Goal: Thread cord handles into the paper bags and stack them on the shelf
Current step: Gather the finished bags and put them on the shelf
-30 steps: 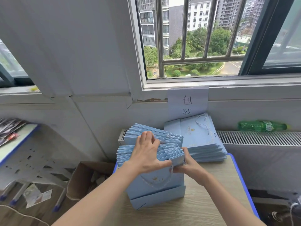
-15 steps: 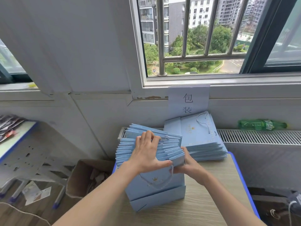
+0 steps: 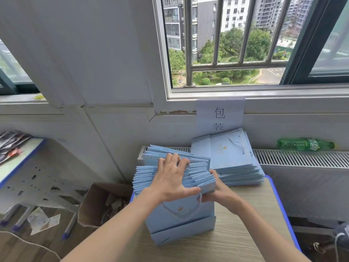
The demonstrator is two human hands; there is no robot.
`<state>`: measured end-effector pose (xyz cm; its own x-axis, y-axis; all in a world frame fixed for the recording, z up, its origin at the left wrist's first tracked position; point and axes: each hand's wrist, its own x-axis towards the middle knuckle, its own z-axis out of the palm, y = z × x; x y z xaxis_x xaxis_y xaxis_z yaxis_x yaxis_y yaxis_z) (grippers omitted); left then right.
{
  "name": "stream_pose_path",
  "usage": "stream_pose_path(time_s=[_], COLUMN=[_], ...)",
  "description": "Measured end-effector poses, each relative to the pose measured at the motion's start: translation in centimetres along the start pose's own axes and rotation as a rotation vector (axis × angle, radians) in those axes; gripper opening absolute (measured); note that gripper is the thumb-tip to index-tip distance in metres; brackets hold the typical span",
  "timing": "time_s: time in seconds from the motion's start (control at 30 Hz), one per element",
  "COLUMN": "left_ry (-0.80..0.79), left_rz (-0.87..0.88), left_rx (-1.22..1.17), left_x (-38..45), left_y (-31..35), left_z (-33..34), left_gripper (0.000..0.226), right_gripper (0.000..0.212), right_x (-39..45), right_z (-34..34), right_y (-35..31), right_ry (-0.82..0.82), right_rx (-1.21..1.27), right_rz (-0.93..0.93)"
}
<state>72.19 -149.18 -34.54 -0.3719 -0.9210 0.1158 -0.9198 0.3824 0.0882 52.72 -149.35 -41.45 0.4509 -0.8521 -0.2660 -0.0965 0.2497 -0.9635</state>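
Left hand: the left hand (image 3: 171, 181) lies across the top edges of the row of bags (image 3: 170, 173), fingers spread and nearly straight, thumb stretched along the upper edge of the front bag (image 3: 181, 214); it presses there and grips nothing.
Right hand: the right hand (image 3: 217, 193) is at the right end of the row, fingers curled around the top corner of the front bag, pinching it.
Row of bags: light blue paper bags, folded flat and standing on edge, packed one behind another at the left back of the table (image 3: 245, 214).
Front bag: stands upright at the near end of the row; a twisted white-blue cord handle (image 3: 181, 214) hangs in a loop down its face, over a small gold crown mark.
Second pile: another pile of bags (image 3: 234, 161) lies flat just right of the row, leaning up towards the wall, a cord on its top bag.
Radiator: a white radiator (image 3: 302, 157) runs behind the table, with a green bottle (image 3: 304, 144) lying on it.
Sign: a paper sign (image 3: 220, 116) is on the wall under the window.
Floor: a cardboard box (image 3: 98, 203) sits left of the table.
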Motion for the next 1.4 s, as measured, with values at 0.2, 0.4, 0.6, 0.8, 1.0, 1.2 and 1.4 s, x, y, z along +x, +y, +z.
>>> stream_pose_path(time_s=[0.2, 0.4, 0.6, 0.8, 1.0, 1.2, 1.4], left_ry=[0.019, 0.05, 0.015, 0.001, 0.04, 0.087, 0.033], left_rz=[-0.048, 0.003, 0.0, -0.015, -0.003, 0.02, 0.011], left_rx=[-0.013, -0.159, -0.263, -0.263, -0.19, -0.191, -0.205], left_x=[-0.1, -0.9, -1.4, -1.5, -1.9, -2.3, -2.5], left_y=[0.1, -0.5, -0.4, -0.4, -0.3, -0.2, -0.2], left_z=[0.0, -0.1, -0.1, -0.1, 0.4, 0.5, 1.2], left_gripper=[0.094, 0.086, 0.075, 0.072, 0.078, 0.074, 0.071], right_gripper=[0.074, 0.082, 0.081, 0.08, 0.085, 0.08, 0.056], right_x=[-0.4, -0.4, -0.3, -0.1, -0.1, -0.2, -0.4], right_z=[0.1, 0.1, 0.0, 0.1, 0.3, 1.2, 2.3], right_y=[-0.3, -0.4, -0.1, 0.1, 0.4, 0.4, 1.3], right_ry=[0.002, 0.0, -0.004, -0.008, -0.008, -0.041, 0.0], right_rx=[-0.008, -0.019, -0.019, 0.005, 0.035, 0.072, 0.093], right_rz=[-0.001, -0.003, 0.001, 0.001, 0.005, -0.014, -0.079])
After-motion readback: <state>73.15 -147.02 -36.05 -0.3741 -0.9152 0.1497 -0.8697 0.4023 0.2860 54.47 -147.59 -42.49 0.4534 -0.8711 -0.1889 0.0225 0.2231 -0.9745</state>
